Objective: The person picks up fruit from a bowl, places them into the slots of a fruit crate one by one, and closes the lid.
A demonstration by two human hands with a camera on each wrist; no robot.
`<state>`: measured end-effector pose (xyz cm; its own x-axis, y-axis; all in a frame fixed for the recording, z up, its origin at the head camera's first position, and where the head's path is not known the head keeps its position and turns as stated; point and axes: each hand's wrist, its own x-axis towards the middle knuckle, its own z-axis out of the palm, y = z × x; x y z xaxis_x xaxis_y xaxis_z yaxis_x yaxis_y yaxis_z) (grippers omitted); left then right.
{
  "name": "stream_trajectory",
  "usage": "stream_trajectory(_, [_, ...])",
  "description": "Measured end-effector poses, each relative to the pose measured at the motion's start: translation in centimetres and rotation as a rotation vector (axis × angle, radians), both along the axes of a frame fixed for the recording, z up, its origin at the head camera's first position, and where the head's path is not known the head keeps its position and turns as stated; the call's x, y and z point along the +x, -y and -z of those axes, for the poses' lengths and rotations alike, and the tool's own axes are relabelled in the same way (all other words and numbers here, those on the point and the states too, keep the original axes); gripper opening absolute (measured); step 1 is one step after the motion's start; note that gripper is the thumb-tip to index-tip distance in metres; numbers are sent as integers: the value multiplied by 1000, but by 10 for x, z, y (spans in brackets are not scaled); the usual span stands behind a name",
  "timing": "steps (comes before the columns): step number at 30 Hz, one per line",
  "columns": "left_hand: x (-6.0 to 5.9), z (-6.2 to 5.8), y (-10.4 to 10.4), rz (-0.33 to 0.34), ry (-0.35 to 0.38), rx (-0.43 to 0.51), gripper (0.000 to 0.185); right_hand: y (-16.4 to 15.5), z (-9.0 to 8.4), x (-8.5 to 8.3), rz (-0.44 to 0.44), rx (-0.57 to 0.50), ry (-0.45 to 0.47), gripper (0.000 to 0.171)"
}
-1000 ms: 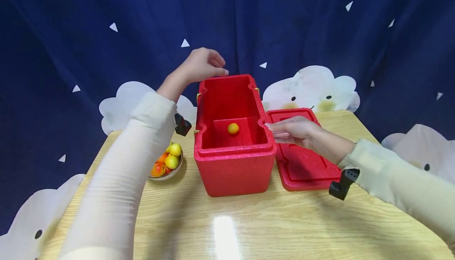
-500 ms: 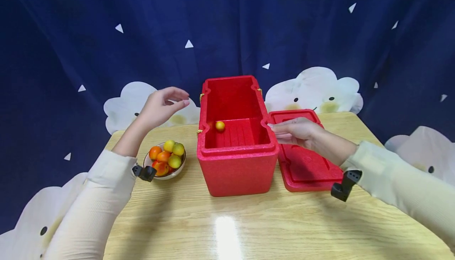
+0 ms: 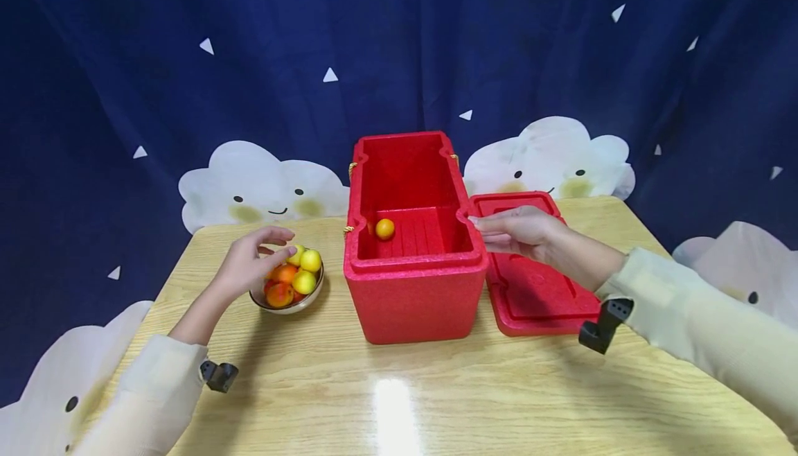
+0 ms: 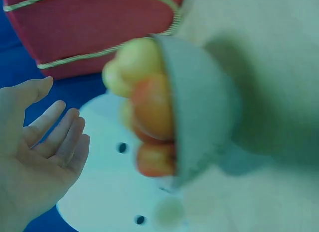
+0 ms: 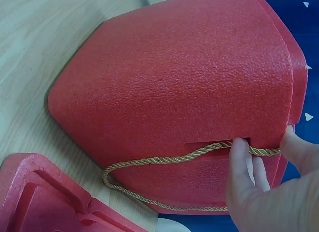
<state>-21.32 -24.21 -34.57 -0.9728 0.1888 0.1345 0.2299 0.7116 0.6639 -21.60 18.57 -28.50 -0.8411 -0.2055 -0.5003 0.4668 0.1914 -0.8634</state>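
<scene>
While right hand (image 3: 520,231) is bracing red box (image 3: 414,290) at its right rim, grip resting flat, left hand (image 3: 252,265) has come down from box to fruit bowl (image 3: 288,303) near table's left edge, grip spread, empty. One fruit (image 3: 384,229) lying in box; next pick likely starting.

Red box (image 3: 414,296): foam, matt, pebbled grain, with a twisted gold cord (image 5: 174,157) of woven fibre. Lid (image 3: 536,290): same grainy red foam. Tabletop (image 3: 399,393): pale wood grain, glossy, reflecting light. Fruit (image 3: 298,272): smooth, slightly shiny skins. Bowl (image 4: 199,107): smooth, matt grey outside. Backdrop (image 3: 187,61): dark blue cloth.
</scene>
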Motion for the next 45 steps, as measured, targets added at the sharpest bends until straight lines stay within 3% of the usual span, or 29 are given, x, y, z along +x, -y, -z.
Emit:
stream_trajectory(7, [9,23,22,-50,0,-68,38,0,-2,-1,17,-20,11,64])
stream_trajectory(19, [-3,39,45,-13,14,-129,40,0,1,1,9,-12,-3,62])
stream_trajectory(31, [-12,40,50,27,44,-169,48,-1,2,2,1,-24,-17,61])
stream_trajectory(39, [-17,41,51,34,77,-201,44,0,2,2,-2,-31,-22,60])
stream_trajectory(45, [-18,40,50,58,64,-210,43,-1,3,2,1,-21,-18,61])
